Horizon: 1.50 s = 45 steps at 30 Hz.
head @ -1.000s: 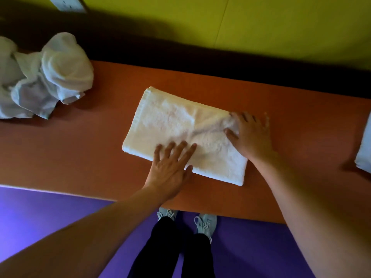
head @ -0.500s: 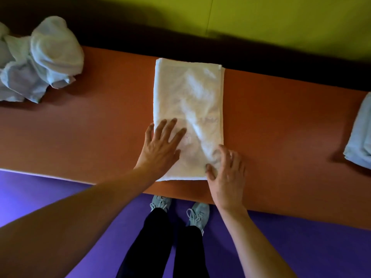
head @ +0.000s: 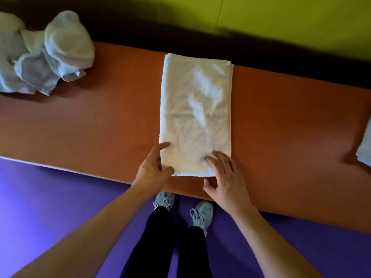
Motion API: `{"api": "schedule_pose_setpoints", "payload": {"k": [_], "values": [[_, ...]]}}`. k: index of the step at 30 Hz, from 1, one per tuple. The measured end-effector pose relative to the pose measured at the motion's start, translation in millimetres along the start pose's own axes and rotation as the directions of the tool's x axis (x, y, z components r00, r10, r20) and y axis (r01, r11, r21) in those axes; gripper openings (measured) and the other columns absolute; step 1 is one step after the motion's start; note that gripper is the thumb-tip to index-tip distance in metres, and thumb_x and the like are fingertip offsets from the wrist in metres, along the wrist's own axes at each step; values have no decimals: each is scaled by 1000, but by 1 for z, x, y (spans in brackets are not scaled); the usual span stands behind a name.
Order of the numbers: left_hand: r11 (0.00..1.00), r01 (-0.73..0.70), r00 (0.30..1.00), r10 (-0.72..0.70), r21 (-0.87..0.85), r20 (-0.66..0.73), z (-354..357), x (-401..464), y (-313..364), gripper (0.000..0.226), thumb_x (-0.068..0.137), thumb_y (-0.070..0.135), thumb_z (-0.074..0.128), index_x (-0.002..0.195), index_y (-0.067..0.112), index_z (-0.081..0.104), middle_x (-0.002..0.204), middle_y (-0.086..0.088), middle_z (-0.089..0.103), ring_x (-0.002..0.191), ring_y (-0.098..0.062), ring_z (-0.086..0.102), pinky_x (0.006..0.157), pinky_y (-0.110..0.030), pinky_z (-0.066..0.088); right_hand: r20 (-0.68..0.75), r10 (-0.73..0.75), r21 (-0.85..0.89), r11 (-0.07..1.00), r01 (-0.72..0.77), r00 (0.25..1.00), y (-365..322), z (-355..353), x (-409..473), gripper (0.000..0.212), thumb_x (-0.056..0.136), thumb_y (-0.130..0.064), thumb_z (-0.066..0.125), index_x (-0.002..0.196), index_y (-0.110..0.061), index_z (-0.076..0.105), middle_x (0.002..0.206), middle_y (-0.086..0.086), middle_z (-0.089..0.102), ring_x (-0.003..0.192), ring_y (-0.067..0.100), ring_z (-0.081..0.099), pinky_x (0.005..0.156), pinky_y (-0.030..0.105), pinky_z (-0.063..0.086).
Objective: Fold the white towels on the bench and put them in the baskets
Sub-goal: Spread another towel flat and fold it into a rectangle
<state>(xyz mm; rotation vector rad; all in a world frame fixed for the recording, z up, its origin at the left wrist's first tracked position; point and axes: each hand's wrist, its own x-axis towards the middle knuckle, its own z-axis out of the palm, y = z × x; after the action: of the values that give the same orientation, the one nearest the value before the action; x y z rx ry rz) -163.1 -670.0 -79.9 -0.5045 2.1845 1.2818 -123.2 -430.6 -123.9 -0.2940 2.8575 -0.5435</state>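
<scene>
Fingers (head: 164, 146) of your left hand (head: 152, 169) pinch the towel (head: 195, 117) at its near left corner; your right hand (head: 226, 175) lies spread and flat on the near right corner, gripping nothing. Its long axis runs away from you across the bench (head: 100, 127). One half-folded towel, one crumpled heap (head: 44, 55), one more (head: 364, 149) far right.

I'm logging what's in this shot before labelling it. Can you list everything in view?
folded towel: one, white, middle of the bench, long side running away from the person
crumpled towels: a heap, white, bench's far left
another towel: one, white, right edge, cut off
bench: one, orange
floor: purple
wall: yellow-green
shoes: two, grey
left hand: at towel's near left corner
right hand: on towel's near right corner
</scene>
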Motion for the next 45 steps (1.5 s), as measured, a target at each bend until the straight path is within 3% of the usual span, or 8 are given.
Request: {"api": "schedule_pose_setpoints", "payload": {"k": [8,17,22,26,30,35,41,45], "values": [[717,-397,915,356,573,189,1,-9,-7,103,77,-17,52,154,43,21,116,5,42,96,-19,45,84,-38,51,15,1,-41,999,0,1000,0,-6,8,71,74,-55,75,136,-27,53,146,-2,48,134,23,45,107,40,42],[585,-509,764,645,631,19,-14,1,7,32,91,36,64,119,24,69,149,-7,46,132,-35,43,102,-44,38,-102,59,-68,996,-66,993,-4,-11,6,64,77,-44,76,135,-25,56,135,-6,58,126,19,54,108,45,38],[733,-472,832,554,490,-27,-29,-11,12,29,97,43,49,106,20,64,91,6,68,93,-17,57,89,-27,40,14,346,510,804,-305,938,9,-42,2,30,77,-20,80,102,-32,70,83,-11,70,74,13,65,70,34,53],[913,-264,931,325,312,-163,-35,-19,14,33,101,49,45,83,22,46,59,7,50,55,-17,45,52,-32,33,130,369,714,610,-345,920,2,-79,-4,19,83,-33,75,101,-36,71,96,-12,73,94,8,68,79,29,54],[955,-222,934,266,196,-240,-35,-21,23,40,104,47,39,77,17,38,59,2,43,56,-14,35,50,-29,27,98,282,763,594,-254,954,-15,-98,9,14,101,-32,60,112,-39,62,103,-24,69,97,-3,65,74,11,48],[986,-112,930,146,120,-336,-38,1,33,41,105,46,36,78,16,40,67,2,47,57,-7,41,49,-24,30,-42,321,679,704,-209,946,-29,-87,63,24,99,-54,51,115,-36,58,85,-5,66,66,25,61,53,47,48],[997,-34,912,61,73,-405,-42,44,38,47,104,51,34,95,9,53,86,-2,59,78,-24,56,63,-41,43,-134,374,601,767,-225,917,-23,-63,127,26,98,-47,60,97,-21,65,71,-10,61,55,2,52,47,14,33],[990,102,910,-53,98,-411,-41,62,38,47,103,55,33,103,13,54,89,0,59,88,-31,61,75,-46,51,-111,469,559,759,-335,876,-19,-43,141,35,95,-49,64,114,-20,63,99,-5,69,85,12,66,68,28,54]]}}
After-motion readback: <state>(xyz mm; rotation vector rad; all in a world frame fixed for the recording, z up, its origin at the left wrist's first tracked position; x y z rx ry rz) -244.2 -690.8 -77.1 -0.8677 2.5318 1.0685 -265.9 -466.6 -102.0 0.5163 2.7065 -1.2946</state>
